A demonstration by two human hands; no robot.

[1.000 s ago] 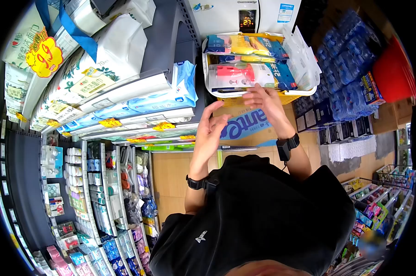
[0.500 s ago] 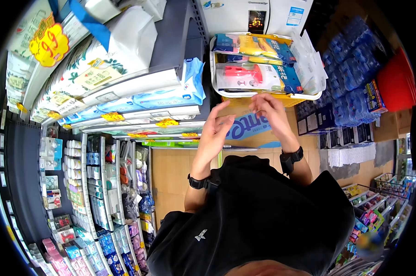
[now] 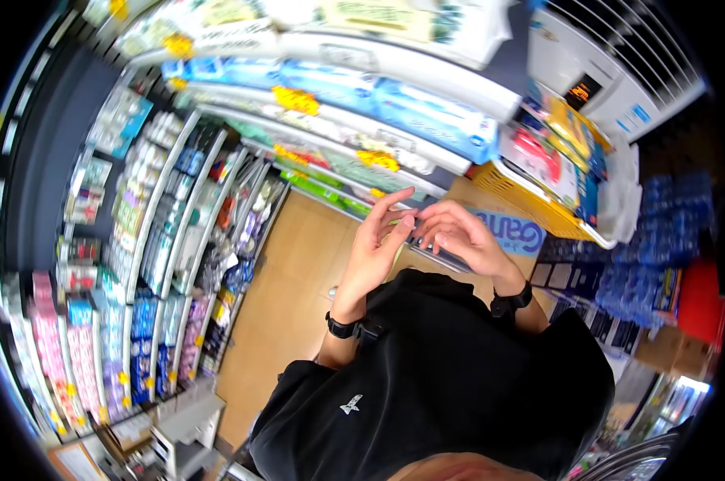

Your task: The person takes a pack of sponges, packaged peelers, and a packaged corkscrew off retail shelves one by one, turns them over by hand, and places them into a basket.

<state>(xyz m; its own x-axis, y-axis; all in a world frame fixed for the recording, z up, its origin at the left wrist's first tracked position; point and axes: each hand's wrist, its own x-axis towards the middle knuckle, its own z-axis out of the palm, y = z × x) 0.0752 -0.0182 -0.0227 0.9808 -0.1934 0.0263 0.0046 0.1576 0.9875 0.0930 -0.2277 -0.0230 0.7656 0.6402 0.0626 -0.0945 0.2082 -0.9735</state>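
My left hand (image 3: 373, 253) is raised in front of my chest, its fingers apart and nothing in it. Close beside it, my right hand (image 3: 470, 240) is loosely curved with the fingers spread, also without anything in it. The fingertips of both hands come near each other; whether they touch, I cannot tell. Off to the right of my hands stands a yellow basket (image 3: 516, 192) with a white rim. In it lie a packet with a pink picture (image 3: 536, 154) and a yellow-and-blue packet (image 3: 569, 138). A carton with blue lettering (image 3: 513, 232) is beneath the basket.
Ahead of me, a shelf holds blue soft packs (image 3: 434, 120) with yellow price tags. Tall racks of goods (image 3: 150, 216) line the left side. Shrink-wrapped bottles (image 3: 675, 212), a red tub (image 3: 703, 301) and a white appliance (image 3: 611, 76) are on the right. Tiled floor (image 3: 282, 272) runs between.
My view has turned left, so the basket now appears farther right and the shelf fills the front. My hands have drawn closer together, away from the basket's near side.
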